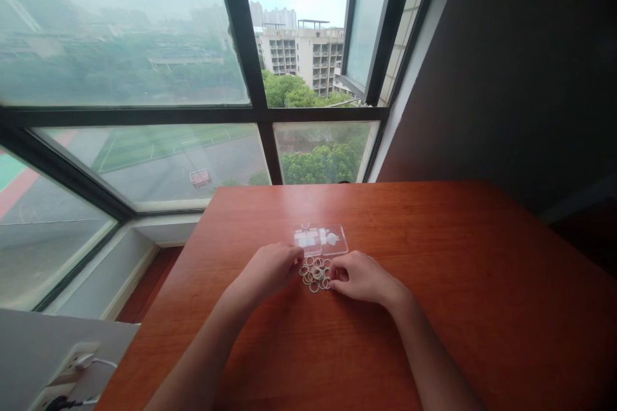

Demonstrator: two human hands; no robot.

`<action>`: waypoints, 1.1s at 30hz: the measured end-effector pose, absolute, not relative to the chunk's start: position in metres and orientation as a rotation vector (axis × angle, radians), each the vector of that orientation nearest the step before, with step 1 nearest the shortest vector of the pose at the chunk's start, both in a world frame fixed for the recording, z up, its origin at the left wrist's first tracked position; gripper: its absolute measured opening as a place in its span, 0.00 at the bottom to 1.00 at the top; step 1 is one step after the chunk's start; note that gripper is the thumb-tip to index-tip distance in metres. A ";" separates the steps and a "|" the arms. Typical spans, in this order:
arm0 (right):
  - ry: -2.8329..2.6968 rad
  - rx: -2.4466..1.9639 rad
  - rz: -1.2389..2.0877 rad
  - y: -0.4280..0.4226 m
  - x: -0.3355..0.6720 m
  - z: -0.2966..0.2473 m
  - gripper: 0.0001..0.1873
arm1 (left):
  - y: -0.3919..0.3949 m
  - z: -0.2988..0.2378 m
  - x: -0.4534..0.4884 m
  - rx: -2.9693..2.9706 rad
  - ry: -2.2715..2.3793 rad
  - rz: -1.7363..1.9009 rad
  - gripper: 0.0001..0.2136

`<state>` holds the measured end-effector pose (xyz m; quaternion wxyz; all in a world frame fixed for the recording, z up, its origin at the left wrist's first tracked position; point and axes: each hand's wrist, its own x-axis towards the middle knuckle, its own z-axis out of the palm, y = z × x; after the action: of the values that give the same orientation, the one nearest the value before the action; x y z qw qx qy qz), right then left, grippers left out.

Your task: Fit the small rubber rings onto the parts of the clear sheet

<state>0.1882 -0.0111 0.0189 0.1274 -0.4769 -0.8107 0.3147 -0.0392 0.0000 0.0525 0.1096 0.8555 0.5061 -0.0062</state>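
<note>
a loose pile of small pale rings [315, 274] lies on the reddish wooden table [448, 321], a little below the middle of the frame, right between the two hands. the hands are apart from each other, one on either side of the pile. the left hand [277, 264] comes in from the lower left, its fingertips bunched at the pile's upper left edge. the right hand [362, 276] comes in from the lower right, thumb and forefinger curled at the right edge, where they seem to meet the outermost rings; it looks the nearer of the two. whether either hand pinches a ring is too small to make out. the pile is roughly round, with no clear long axis. just above it in the frame lies a clear plastic case [333, 241], opened flat, its length running left to right.
</note>
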 end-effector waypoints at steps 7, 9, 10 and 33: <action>-2.372 -1.339 0.893 -0.013 0.181 0.018 0.02 | -0.002 0.050 -0.039 2.439 1.473 -0.080 0.07; -2.367 -1.316 0.866 -0.012 0.180 0.018 0.03 | -0.001 0.051 -0.039 2.439 1.461 -0.060 0.07; -2.359 -1.322 0.852 -0.012 0.179 0.017 0.03 | -0.001 0.052 -0.039 2.444 1.461 -0.049 0.07; -2.199 -1.739 0.522 -0.001 0.185 0.009 0.06 | 0.011 0.048 -0.043 2.536 1.487 0.068 0.10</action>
<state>0.1853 -0.0010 0.0090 0.1447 -0.6034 -0.7630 0.1810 -0.0434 0.0109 0.0480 0.1003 0.8580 0.5033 0.0231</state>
